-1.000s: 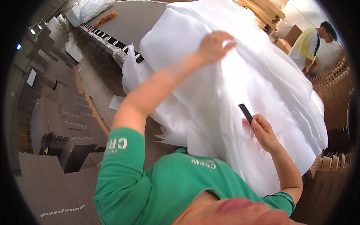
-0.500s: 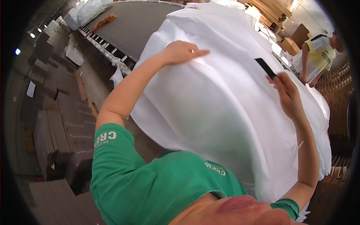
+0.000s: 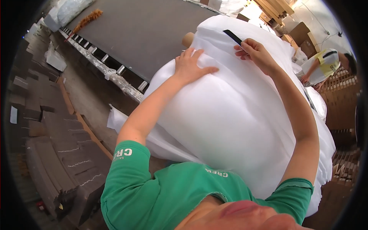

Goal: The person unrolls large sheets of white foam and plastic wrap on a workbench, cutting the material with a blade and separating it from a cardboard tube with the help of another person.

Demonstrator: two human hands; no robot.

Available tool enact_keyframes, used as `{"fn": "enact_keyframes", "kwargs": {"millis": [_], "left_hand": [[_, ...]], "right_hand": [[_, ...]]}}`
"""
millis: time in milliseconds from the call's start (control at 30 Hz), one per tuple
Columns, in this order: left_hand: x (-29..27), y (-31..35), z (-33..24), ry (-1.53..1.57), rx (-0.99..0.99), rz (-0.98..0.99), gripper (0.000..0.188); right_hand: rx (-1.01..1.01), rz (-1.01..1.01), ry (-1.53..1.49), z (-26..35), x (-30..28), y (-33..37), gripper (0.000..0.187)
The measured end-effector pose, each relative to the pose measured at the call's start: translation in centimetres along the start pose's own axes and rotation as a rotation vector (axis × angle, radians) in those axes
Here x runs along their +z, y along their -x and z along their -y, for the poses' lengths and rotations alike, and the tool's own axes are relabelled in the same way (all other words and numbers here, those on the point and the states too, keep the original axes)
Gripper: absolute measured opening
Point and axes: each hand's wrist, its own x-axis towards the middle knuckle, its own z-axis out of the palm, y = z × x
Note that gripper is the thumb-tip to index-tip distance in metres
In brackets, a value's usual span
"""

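A large roll of thin white foam-like sheeting (image 3: 230,115) lies in front of my body, its loose layers creased and draped. The end of a brown cardboard core (image 3: 188,40) pokes out at its far left end. My left hand (image 3: 189,68) rests on the sheeting near that end, palm down with fingers spread. Above the far part of the roll, my right hand (image 3: 256,56) grips a cutter knife (image 3: 232,37), its flat black blade with a slanted tip pointing to the upper left. The knife's handle is mostly hidden in my fingers.
Beyond the roll is a grey-topped conveyor table (image 3: 130,30) with metal rollers along its side and an orange-brown brush (image 3: 87,21) on it. Flattened cardboard stacks (image 3: 57,153) fill the left. At the right, another person (image 3: 324,67) bends over beside cardboard boxes (image 3: 301,36).
My left hand has gone from a loose curl to lying spread on the sheeting. My right hand and the knife have moved up and left. The cardboard core has come into view.
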Motion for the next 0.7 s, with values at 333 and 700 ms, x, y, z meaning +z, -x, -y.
{"fn": "enact_keyframes", "kwargs": {"millis": [333, 700], "left_hand": [[2.4, -5.5, 3.7, -0.066, -0.168, -0.237, 0.087], [2.7, -5.4, 3.1, 0.139, -0.305, 0.205, 0.091]], "right_hand": [[-0.173, -0.087, 0.500, -0.4, 5.0, -9.2, 0.024], [-0.607, 0.023, 1.121, -2.0, 6.3, -11.7, 0.036]]}}
